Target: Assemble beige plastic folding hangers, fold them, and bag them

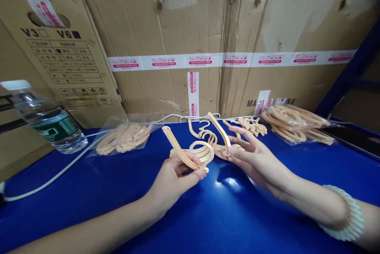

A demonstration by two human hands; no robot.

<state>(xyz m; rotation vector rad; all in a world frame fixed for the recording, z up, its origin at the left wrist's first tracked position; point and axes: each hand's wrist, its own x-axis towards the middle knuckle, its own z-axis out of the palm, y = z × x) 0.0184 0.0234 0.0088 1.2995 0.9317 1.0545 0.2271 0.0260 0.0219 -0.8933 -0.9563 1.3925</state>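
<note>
Between its thumb and fingers, my left hand pinches a beige plastic hanger arm, a long bar joined to a curved loop and tilted up to the left. A second beige hanger arm, slimmer in outline, is gripped near its lower end by my right hand. The two held pieces are apart. Behind them on the blue table lie loose beige hanger parts, partly hidden by the hands. A small beige hook shows among them.
A clear bag of beige parts lies left, more bags right beside a dark flat device. A water bottle stands at left. A white cable crosses the blue table. Cardboard boxes wall the back.
</note>
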